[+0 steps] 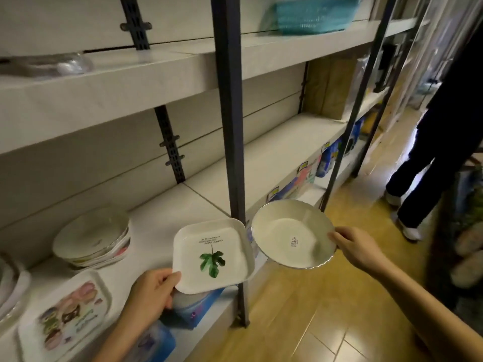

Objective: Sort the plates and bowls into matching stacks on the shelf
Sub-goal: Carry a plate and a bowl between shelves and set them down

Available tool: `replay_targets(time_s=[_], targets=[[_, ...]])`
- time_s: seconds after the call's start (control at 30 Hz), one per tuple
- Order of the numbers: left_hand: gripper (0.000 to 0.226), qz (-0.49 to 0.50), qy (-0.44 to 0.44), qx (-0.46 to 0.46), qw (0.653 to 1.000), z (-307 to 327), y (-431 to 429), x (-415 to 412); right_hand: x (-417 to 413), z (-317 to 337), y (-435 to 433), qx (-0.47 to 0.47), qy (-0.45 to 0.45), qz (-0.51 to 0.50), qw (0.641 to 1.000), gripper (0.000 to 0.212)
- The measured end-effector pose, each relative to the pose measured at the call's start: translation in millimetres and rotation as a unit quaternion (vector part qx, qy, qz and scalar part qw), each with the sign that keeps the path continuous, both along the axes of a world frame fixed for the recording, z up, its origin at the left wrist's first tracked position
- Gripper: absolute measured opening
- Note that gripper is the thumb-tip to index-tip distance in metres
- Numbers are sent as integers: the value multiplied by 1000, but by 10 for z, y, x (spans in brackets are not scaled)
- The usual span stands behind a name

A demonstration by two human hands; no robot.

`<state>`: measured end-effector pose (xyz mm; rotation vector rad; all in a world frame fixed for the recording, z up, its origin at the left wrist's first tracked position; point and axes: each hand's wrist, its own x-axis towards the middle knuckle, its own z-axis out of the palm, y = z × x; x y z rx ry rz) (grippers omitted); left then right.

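The left hand (150,290) pinched the square leaf plate (213,256) by its corner; the right hand (358,248) gripped the round bowl (291,232) by its rim

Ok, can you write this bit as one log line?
left hand: holds square leaf plate | right hand: holds round bowl | stack on shelf

Square white plate (213,254), green leaf print, held level over the shelf (274,152) edge. Round white bowl (292,232), scalloped rim, price sticker inside, tilted, held beside it. Stack of round bowls (92,235) on shelf. Cartoon-printed tray (65,313), flat.
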<state>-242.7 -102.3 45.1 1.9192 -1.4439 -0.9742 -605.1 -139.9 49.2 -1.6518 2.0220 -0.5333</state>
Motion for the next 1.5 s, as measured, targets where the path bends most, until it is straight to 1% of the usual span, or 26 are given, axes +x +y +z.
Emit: replay_targets(time_s=[0.07, 0.17, 0.27, 0.33, 0.63, 0.73, 0.97, 1.17, 1.27, 1.37, 1.5], targets=[[32, -4, 7, -2, 1000, -39, -112, -351, -333, 45, -101, 2, 23, -6, 1000, 38], [30, -7, 18, -7, 1000, -132, -276, -852, -780, 99, -274, 2, 34, -12, 999, 42], [33, -1, 37, -7, 999, -254, -432, -1310, -1156, 125, -456, -12, 23, -14, 1000, 34], [34, 9, 43, -12, 999, -282, -523, -1574, -1377, 105, -602, -19, 9, -26, 999, 34], [33, 45, 76, -23, 996, -156, -1116, -2281, -2046, 26, -1376, -23, -11, -16, 1000, 37], [32, 58, 69, -29, 996, -166, -1405, -2407, -2180, -1, -1728, -12, -30, 0, 999, 37], [37, 112, 25, -22, 993, -237, -2166, -2469, -2202, 17, -2822, -33, -47, 58, 997, 35], [39, 171, 8, -41, 984, -229, -2707, -2439, -1994, 92, -3826, -21, -84, 122, 989, 34], [40, 203, -21, -43, 978, -266, -2915, -2411, -1862, 3, -4233, -13, -66, 152, 986, 35], [41, 231, -42, -22, 972, -301, -3130, -2357, -1747, -123, -4605, -1, -60, 177, 982, 36], [40, 290, -32, 25, 956, -408, -3440, -2172, -1607, -245, -4988, 17, -41, 227, 973, 34]])
